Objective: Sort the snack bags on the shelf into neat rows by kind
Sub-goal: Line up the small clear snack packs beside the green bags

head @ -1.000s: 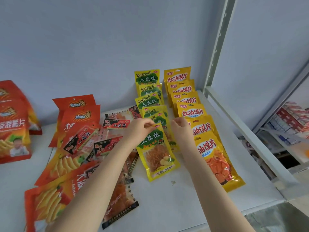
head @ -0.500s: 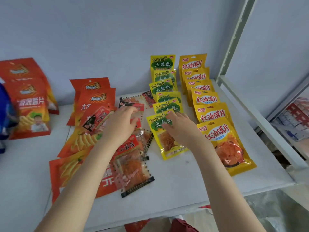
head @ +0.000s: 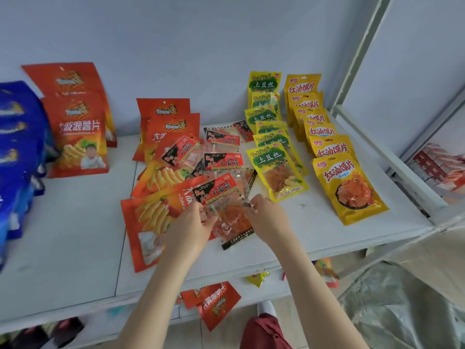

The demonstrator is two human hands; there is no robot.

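Both of my hands hold one clear snack bag with a red and black label (head: 226, 197) at the front of a loose pile of the same kind (head: 222, 161). My left hand (head: 191, 230) pinches its left edge and my right hand (head: 268, 220) pinches its right edge. Right of the pile, yellow and green bags (head: 275, 172) overlap in a row that runs back to the wall. Beside them lies a similar row of yellow and orange bags (head: 347, 182). Large red chip bags (head: 153, 215) lie askew under and to the left of the pile.
Two red chip bags (head: 78, 132) lean on the wall at the left, with blue bags (head: 15, 147) at the far left. The white shelf (head: 75, 235) ends at a metal post (head: 357, 54) on the right. More bags (head: 214, 303) lie below the shelf's front edge.
My hands left the front yellow and green bag, moved left and toward me, and took hold of the front clear red and black bag. The view shifted left and down.
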